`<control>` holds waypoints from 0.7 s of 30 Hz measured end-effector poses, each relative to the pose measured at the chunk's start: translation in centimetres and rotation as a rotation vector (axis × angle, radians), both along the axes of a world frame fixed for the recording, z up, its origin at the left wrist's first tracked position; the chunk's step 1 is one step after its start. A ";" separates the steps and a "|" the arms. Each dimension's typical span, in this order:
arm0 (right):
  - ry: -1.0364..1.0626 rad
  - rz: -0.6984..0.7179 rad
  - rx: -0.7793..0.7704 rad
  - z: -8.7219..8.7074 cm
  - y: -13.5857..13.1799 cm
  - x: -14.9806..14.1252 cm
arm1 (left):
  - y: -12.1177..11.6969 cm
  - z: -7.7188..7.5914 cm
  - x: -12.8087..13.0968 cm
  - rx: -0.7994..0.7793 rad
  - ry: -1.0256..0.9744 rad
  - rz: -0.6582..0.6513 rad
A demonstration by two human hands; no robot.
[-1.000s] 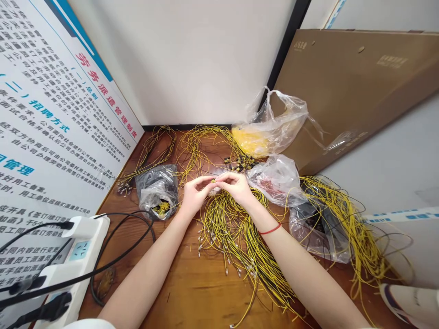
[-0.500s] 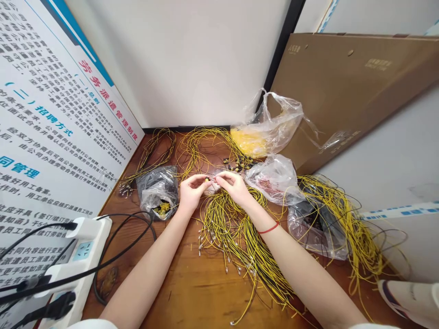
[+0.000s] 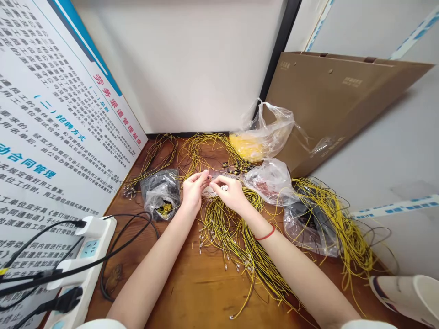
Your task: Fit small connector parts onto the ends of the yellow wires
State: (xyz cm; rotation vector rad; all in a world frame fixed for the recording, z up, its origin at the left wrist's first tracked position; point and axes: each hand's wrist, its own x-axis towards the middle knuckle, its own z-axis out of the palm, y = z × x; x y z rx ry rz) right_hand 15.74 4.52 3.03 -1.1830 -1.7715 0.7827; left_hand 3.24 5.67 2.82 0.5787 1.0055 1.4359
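My left hand (image 3: 193, 191) and my right hand (image 3: 229, 193) meet fingertip to fingertip at mid-table, both pinched. Something small and dark shows between the fingertips, too small and covered to name. A whitish round thing shows at my right hand's fingers. Below my right hand and forearm lies a large bundle of yellow and black wires (image 3: 264, 256), with pale tips toward me. Just beyond the hands sit several small black-and-yellow parts (image 3: 236, 167). Left of my left hand stands a grey plastic bag (image 3: 159, 183) with yellow and black pieces inside.
A clear bag with yellow pieces (image 3: 247, 145) and a clear bag with reddish contents (image 3: 269, 180) lie to the right. More wires (image 3: 350, 228) hang over a dark bag there. A power strip (image 3: 91, 260) with cables is at left, a paper cup (image 3: 401, 292) at right.
My left fingers have closed up, hiding the black-and-yellow piece that showed there before. My right hand has turned and its fingers have curled. The view has shifted slightly.
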 end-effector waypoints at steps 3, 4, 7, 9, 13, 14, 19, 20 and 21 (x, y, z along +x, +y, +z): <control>0.004 -0.018 -0.007 0.0 -0.6 0.0 | -0.4 0.2 0.4 -0.033 -0.040 -0.022; 0.001 -0.021 -0.015 0.0 -0.8 0.0 | -0.5 0.3 0.6 -0.040 -0.051 -0.039; -0.068 -0.026 -0.021 0.6 -1.8 0.2 | -0.9 0.3 0.9 -0.044 -0.066 -0.097; -0.176 -0.027 0.036 1.6 -3.3 1.0 | -1.2 0.2 0.9 -0.023 -0.049 -0.137; -0.393 -0.275 0.190 4.5 -7.6 6.2 | -1.7 -0.7 0.8 0.050 0.022 -0.225; -0.449 -0.441 0.182 4.8 -8.7 8.3 | -1.8 -1.0 0.7 0.053 0.036 -0.234; -0.972 -0.718 -0.228 2.8 -11.9 17.7 | -2.1 -2.2 0.6 -0.008 0.124 -0.247; -0.981 -0.705 -0.227 2.0 -11.9 18.6 | -2.1 -2.3 0.6 -0.012 0.143 -0.257; -0.964 -0.683 -0.212 1.2 -11.9 19.0 | -2.1 -2.3 0.6 -0.012 0.154 -0.267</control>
